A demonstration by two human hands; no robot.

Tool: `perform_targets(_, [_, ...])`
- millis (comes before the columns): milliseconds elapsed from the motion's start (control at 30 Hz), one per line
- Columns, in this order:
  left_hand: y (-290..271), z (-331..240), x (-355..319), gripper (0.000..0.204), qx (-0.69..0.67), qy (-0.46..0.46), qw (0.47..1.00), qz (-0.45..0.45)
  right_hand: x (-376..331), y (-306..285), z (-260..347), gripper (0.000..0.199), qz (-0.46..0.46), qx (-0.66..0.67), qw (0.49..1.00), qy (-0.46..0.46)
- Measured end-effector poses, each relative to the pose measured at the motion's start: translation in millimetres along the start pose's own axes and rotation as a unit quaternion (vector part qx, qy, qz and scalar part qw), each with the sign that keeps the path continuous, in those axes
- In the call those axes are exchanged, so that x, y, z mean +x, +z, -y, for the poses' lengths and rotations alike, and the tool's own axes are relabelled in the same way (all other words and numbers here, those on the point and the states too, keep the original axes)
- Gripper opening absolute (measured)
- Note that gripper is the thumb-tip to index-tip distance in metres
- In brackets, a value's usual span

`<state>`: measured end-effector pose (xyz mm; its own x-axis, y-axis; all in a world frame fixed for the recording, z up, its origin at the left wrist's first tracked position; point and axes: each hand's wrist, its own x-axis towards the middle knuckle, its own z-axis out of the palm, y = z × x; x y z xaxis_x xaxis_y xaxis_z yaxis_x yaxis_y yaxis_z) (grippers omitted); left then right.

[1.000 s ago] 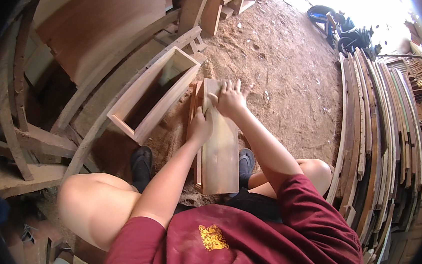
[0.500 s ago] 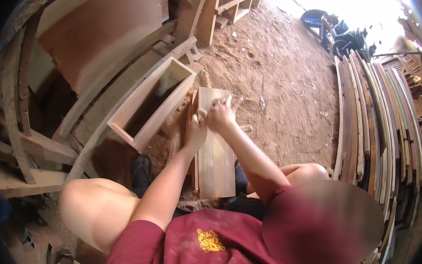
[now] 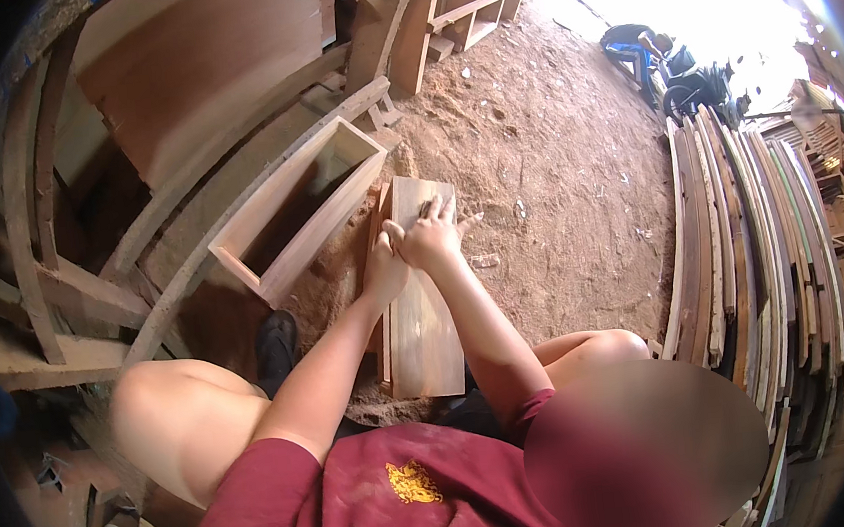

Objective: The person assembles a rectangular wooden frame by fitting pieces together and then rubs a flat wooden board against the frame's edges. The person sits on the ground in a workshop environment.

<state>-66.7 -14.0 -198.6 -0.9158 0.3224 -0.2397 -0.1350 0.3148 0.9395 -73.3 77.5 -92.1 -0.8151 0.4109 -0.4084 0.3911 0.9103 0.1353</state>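
A long wooden box (image 3: 427,338), with a pale smooth board as its upper face, lies between my legs and points away from me. My right hand (image 3: 431,240) rests on the far part of that face, fingers stretched and spread. A small dark patch shows by its fingertips; whether it is an object under them I cannot make out. At the box's left edge, my left hand (image 3: 385,265) is closed round the side, its thumb close to the right hand. Left of it stands a second, open-topped wooden box (image 3: 313,223), narrow and hollow.
Curved wooden frame pieces (image 3: 170,306) and a large panel (image 3: 214,71) crowd the left. Stacked long planks (image 3: 743,265) line the right. Shelf-like wooden frames (image 3: 470,8) stand at the far end, with a motorbike (image 3: 692,79) farther right. Sandy, dusty ground (image 3: 555,172) lies between.
My right hand has shifted slightly toward me along the board, its fingers a little more spread. My left hand stays at the edge. The whole view has shifted slightly.
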Motion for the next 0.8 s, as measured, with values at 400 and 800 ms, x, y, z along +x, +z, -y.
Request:
perform_targets(400, [-1, 0, 1, 0.052, -0.005, 0.006, 1.000, 0.002, 8, 19, -5, 0.091, -0.008, 0.010, 1.000, -0.010])
perform_targets(800, [4, 11, 7, 0.056, 0.014, 0.016, 1.000, -0.018, 11, 16, -18, 0.088, 0.011, -0.022, 0.997, -0.071])
